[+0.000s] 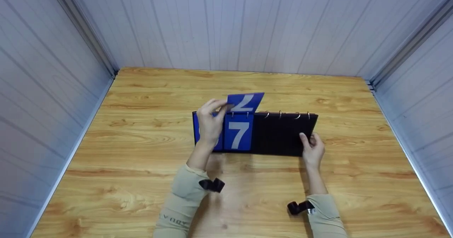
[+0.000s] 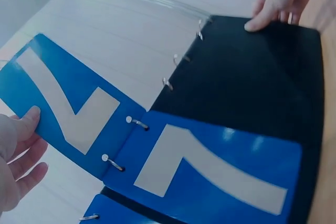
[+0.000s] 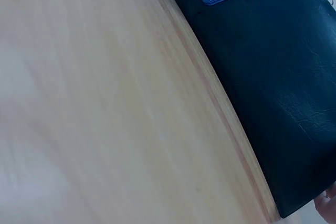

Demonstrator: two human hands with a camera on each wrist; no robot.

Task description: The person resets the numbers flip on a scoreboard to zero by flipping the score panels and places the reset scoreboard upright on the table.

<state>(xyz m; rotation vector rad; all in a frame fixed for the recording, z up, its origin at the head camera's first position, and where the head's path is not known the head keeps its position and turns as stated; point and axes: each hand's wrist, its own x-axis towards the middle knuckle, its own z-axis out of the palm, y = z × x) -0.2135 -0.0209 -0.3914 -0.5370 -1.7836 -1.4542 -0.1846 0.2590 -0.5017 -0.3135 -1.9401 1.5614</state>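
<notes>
A black flip scoreboard (image 1: 279, 133) stands tilted on the table, with metal rings along its top edge. A blue card with a white 7 (image 1: 231, 144) lies flat against its middle-left part. Above the rings a raised blue number card (image 2: 68, 103) is folded back, its white digit upside down. My left hand (image 1: 211, 121) pinches that raised card at its left edge, thumb on the printed face. More blue cards at the board's left end are partly hidden behind this hand. My right hand (image 1: 313, 149) grips the board's right edge, thumb on the front.
The wood-grain table (image 1: 148, 139) spreads around the board on all sides. White panel walls (image 1: 226, 25) rise at the back, left and right. Empty rings (image 1: 280, 114) line the board's bare right half. Small black wrist cameras (image 1: 212, 185) sit on both sleeves.
</notes>
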